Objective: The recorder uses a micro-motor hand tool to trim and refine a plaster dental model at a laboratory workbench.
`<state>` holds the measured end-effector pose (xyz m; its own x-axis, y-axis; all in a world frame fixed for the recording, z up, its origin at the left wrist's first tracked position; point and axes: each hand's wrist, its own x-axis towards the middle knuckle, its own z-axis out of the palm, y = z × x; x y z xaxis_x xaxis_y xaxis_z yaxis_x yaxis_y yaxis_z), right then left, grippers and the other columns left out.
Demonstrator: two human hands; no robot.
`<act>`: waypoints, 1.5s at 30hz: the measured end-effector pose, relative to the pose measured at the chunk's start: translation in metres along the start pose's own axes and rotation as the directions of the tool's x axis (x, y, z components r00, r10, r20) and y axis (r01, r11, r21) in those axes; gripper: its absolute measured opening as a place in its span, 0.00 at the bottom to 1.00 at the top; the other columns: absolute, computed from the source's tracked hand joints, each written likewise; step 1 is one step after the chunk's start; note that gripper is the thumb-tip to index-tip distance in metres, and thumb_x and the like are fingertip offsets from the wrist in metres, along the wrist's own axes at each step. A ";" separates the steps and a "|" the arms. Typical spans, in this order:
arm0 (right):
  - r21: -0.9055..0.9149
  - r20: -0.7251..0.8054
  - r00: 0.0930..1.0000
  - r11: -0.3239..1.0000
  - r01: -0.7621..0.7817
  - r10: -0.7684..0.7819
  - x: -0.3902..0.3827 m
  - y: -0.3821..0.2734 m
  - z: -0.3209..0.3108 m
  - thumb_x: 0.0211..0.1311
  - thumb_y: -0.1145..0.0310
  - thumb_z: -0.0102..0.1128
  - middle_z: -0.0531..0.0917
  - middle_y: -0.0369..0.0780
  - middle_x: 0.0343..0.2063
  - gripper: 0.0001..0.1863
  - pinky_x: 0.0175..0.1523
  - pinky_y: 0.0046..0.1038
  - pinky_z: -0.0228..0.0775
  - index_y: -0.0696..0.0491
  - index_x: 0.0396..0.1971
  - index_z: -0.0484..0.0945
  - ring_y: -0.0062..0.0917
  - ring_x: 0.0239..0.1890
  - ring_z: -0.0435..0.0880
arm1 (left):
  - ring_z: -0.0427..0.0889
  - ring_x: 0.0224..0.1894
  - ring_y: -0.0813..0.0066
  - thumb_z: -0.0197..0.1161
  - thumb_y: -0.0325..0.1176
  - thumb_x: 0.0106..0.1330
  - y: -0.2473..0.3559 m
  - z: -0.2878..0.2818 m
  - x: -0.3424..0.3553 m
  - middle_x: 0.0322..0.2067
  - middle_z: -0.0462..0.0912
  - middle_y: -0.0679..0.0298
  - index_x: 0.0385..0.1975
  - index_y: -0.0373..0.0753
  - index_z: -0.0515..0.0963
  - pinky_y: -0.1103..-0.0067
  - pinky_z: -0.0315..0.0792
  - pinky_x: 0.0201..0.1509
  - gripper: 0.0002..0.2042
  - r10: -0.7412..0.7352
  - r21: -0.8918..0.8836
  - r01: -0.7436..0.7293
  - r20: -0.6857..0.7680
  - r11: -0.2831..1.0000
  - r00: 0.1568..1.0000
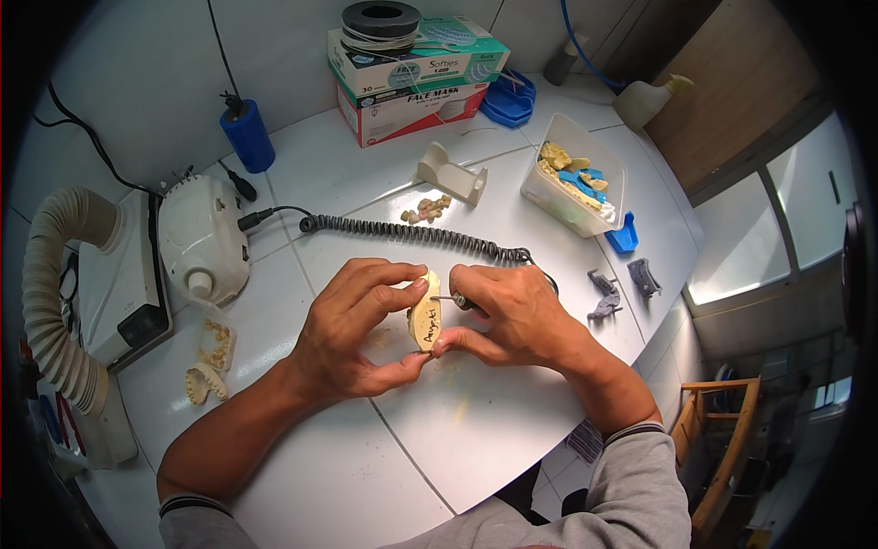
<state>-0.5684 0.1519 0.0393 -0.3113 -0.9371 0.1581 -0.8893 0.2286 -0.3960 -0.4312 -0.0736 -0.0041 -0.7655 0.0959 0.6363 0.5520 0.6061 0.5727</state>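
Observation:
In the middle of the view, my left hand (357,325) pinches a pale yellow plaster cast (424,320), held upright between thumb and fingers, with dark handwriting on its face. My right hand (508,316) grips a rotary handpiece (462,301), mostly hidden in the fingers. Its thin metal bit touches the cast's upper right part, and my right thumb presses at the cast's lower end. A coiled black cord (412,233) runs behind both hands from the white control unit (201,233). Faint yellow dust marks the tiles below the cast.
Left: a ribbed hose (64,293), small tub (217,346) and plaster teeth model (203,382). Behind: stacked boxes (407,114), blue cylinder (247,133), white holder (453,178), small pieces (425,209). Right: container of scraps (572,178), blue tray (622,233), grey pieces (645,276), wooden chair (713,386) beyond the tiled bench's edge.

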 end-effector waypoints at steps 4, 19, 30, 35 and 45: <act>0.006 0.007 1.000 1.000 -0.001 0.000 0.000 -0.001 0.000 0.65 0.37 0.75 0.85 0.44 0.26 0.32 0.30 0.40 0.75 0.55 0.39 0.77 0.43 0.25 0.87 | 0.85 0.56 0.49 0.83 0.32 0.45 0.000 0.001 0.000 0.58 0.86 0.51 0.59 0.37 0.82 0.61 0.82 0.61 0.35 -0.001 0.006 0.001 -0.004 1.000 1.000; 0.034 0.025 1.000 0.999 -0.002 0.001 0.000 -0.003 0.000 0.66 0.40 0.75 0.85 0.45 0.27 0.31 0.30 0.41 0.74 0.55 0.39 0.76 0.44 0.25 0.86 | 0.85 0.57 0.49 0.84 0.32 0.45 0.000 0.000 -0.001 0.60 0.86 0.52 0.59 0.37 0.83 0.61 0.82 0.61 0.35 -0.008 0.011 0.008 0.006 1.000 1.000; 0.025 0.034 0.999 1.000 -0.013 0.012 0.000 -0.003 -0.001 0.66 0.41 0.76 0.85 0.45 0.28 0.30 0.30 0.41 0.74 0.55 0.41 0.76 0.44 0.26 0.86 | 0.85 0.57 0.49 0.84 0.32 0.45 -0.001 0.001 -0.001 0.59 0.86 0.51 0.60 0.38 0.83 0.61 0.82 0.60 0.36 -0.007 0.018 0.007 0.006 1.000 1.000; 0.029 0.038 0.999 0.999 -0.022 0.021 0.000 -0.004 -0.002 0.66 0.42 0.76 0.86 0.45 0.29 0.30 0.30 0.41 0.74 0.55 0.41 0.76 0.44 0.27 0.87 | 0.85 0.57 0.49 0.83 0.32 0.45 -0.001 0.001 -0.001 0.59 0.86 0.51 0.59 0.37 0.83 0.61 0.82 0.60 0.35 -0.005 0.018 0.005 0.005 1.000 1.000; 0.016 0.045 0.999 1.000 -0.026 0.025 0.000 -0.003 -0.001 0.66 0.40 0.75 0.86 0.45 0.28 0.31 0.30 0.41 0.74 0.55 0.41 0.77 0.45 0.26 0.87 | 0.85 0.56 0.48 0.83 0.32 0.45 -0.001 0.001 -0.001 0.59 0.86 0.51 0.58 0.37 0.83 0.61 0.83 0.60 0.34 -0.008 0.024 0.007 0.005 1.000 1.000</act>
<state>-0.5663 0.1516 0.0412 -0.3178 -0.9421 0.1069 -0.8756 0.2483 -0.4143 -0.4312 -0.0736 -0.0053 -0.7712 0.0951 0.6295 0.5381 0.6257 0.5647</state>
